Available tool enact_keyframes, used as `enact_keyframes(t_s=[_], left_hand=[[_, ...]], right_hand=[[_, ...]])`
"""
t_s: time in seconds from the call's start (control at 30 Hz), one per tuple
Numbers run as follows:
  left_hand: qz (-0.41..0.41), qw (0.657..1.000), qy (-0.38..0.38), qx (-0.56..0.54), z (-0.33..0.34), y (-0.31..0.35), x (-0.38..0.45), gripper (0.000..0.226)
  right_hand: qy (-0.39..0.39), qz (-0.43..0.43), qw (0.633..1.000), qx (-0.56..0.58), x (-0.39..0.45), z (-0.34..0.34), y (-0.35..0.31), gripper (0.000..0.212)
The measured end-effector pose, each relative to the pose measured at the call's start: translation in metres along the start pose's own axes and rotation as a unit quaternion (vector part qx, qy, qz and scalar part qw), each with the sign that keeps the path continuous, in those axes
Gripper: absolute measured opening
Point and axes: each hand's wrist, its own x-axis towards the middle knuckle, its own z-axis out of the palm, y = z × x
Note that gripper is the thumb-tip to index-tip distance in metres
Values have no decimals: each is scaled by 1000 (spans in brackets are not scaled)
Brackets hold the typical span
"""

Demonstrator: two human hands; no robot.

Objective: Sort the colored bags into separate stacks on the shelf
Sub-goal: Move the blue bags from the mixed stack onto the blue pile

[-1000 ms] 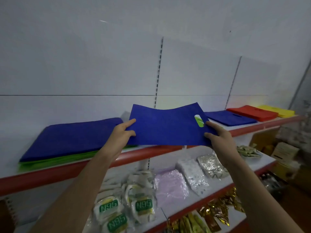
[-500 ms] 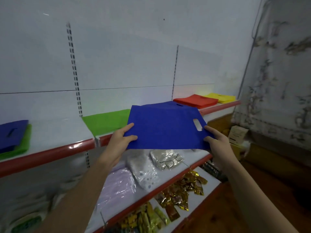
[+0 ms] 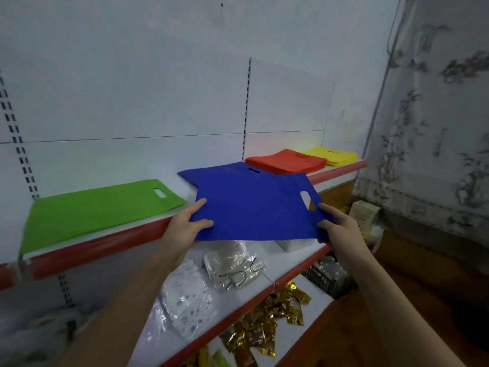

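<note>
Both hands, left (image 3: 185, 225) and right (image 3: 335, 225), pinched a blue bag (image 3: 254, 207) by its side edges, holding it flat just above the blue stack (image 3: 211, 172) on the shelf (image 3: 105, 243), between green bag (image 3: 95, 207) and red stack (image 3: 287, 161).

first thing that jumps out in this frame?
The blue bag held flat at centre frame, left hand and right hand pinching its sides. Behind it on the top shelf: green bag left, red stack and yellow stack right.
</note>
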Motion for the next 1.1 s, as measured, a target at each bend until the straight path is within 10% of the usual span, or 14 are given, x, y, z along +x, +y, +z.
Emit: enact_keyframes(t_s=[0.6, 1.1], left_hand=[[60, 935, 210, 278, 30, 13, 147, 55], [-152, 777, 252, 557, 64, -13, 211, 51]], right_hand=[[-91, -130, 981, -112, 249, 71, 3, 38], [-228, -267, 808, -473, 375, 112, 15, 18]])
